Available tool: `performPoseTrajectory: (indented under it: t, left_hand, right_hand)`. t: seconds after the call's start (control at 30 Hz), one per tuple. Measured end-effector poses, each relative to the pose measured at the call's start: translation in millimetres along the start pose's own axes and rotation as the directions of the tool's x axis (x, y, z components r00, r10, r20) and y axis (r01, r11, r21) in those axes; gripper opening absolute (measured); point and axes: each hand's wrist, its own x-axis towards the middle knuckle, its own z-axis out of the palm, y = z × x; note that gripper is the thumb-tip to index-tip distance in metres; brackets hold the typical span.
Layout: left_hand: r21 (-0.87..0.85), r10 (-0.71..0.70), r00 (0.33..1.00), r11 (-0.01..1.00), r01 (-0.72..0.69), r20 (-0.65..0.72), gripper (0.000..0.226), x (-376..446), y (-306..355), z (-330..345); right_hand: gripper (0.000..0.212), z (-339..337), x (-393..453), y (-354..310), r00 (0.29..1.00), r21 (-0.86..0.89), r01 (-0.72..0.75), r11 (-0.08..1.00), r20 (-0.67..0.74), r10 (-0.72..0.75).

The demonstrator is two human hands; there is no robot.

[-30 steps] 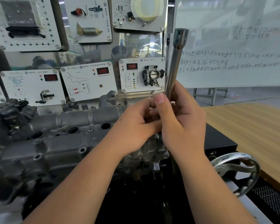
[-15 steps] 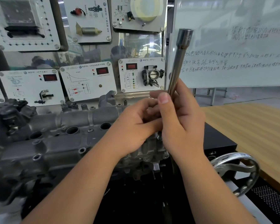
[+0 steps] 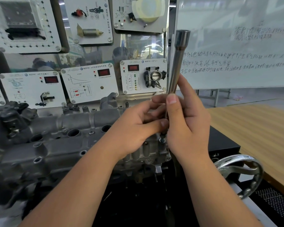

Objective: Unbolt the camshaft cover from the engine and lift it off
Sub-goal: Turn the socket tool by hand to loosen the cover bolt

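Note:
The grey cast camshaft cover (image 3: 59, 138) lies along the engine from the left to the centre, with several round holes in its top. A long steel socket extension (image 3: 177, 63) stands nearly upright over the cover's right end, its lower tip on a bolt (image 3: 162, 139). My right hand (image 3: 187, 125) holds the bar's lower shaft between thumb and fingers. My left hand (image 3: 138, 126) pinches the same shaft from the left, just above the bolt. The bar's lower end is mostly hidden by both hands.
White sensor demo panels (image 3: 88, 82) stand right behind the engine. A whiteboard (image 3: 236, 46) is at the back right. A wooden table (image 3: 256, 131) lies to the right, a black box (image 3: 223, 145) beside the engine, and a chrome handwheel (image 3: 241, 174) at lower right.
The bar's top has leaned slightly to the right. My right hand's fingers have shifted and extended along the shaft as both hands work it. The cover has not moved.

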Motion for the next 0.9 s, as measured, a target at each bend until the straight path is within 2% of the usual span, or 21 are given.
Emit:
performPoseTrajectory:
  t: [0.07, 0.17, 0.27, 0.37, 0.47, 0.57, 0.67, 0.8, 0.9]
  left_hand:
    - [0.038, -0.007, 0.998, 0.999, 0.009, -0.055, 0.043, 0.5, -0.7, 0.3]
    - [0.125, 0.011, 0.996, 0.992, 0.0, -0.086, 0.039, 2.9, -1.7, 2.0]
    - [0.105, 0.011, 0.996, 0.994, -0.002, -0.089, 0.037, 3.2, -2.6, 1.5]
    - [0.065, -0.019, 0.999, 0.998, 0.022, -0.042, 0.037, 2.6, -1.4, 0.9]
    - [0.051, -0.028, 1.0, 0.998, 0.028, 0.011, 0.029, 1.1, 0.4, 1.1]
    - [0.046, -0.011, 0.999, 0.999, 0.013, -0.031, 0.025, 0.8, -0.2, 2.4]
    - [0.09, 0.006, 0.998, 0.996, 0.0, -0.07, 0.026, 2.7, -0.3, 3.7]
    - [0.105, -0.008, 0.997, 0.994, 0.017, -0.081, 0.045, 5.3, -0.4, 2.7]
    - [0.066, -0.026, 0.997, 0.997, 0.031, -0.074, 0.051, 6.0, -2.9, 0.6]
  right_hand:
    - [0.04, -0.9, 1.8, -1.3, 1.0, -0.034, 0.005, 0.999, 0.023, -0.004]
    - [0.019, -1.0, 3.2, -4.7, 0.998, -0.078, 0.042, 0.996, 0.056, -0.038]
    - [0.012, -1.5, 2.3, -4.3, 1.0, -0.101, 0.026, 0.995, 0.019, -0.025]
    - [0.019, -2.3, 1.4, -3.4, 1.0, -0.089, 0.019, 0.996, 0.003, -0.019]
    - [0.041, -2.5, 2.0, -2.0, 0.999, -0.047, -0.019, 0.999, 0.036, 0.021]
    - [0.052, -2.7, 1.1, -1.1, 0.999, -0.04, -0.025, 0.999, 0.04, 0.026]
    - [0.046, -1.8, 2.5, -2.9, 0.999, -0.052, 0.002, 0.999, 0.036, 0.0]
    - [0.028, -1.7, 2.1, 0.1, 1.0, -0.071, 0.0, 0.998, -0.018, -0.001]
    - [0.03, -0.9, -0.9, 1.7, 0.999, -0.092, 0.039, 0.995, -0.022, -0.041]
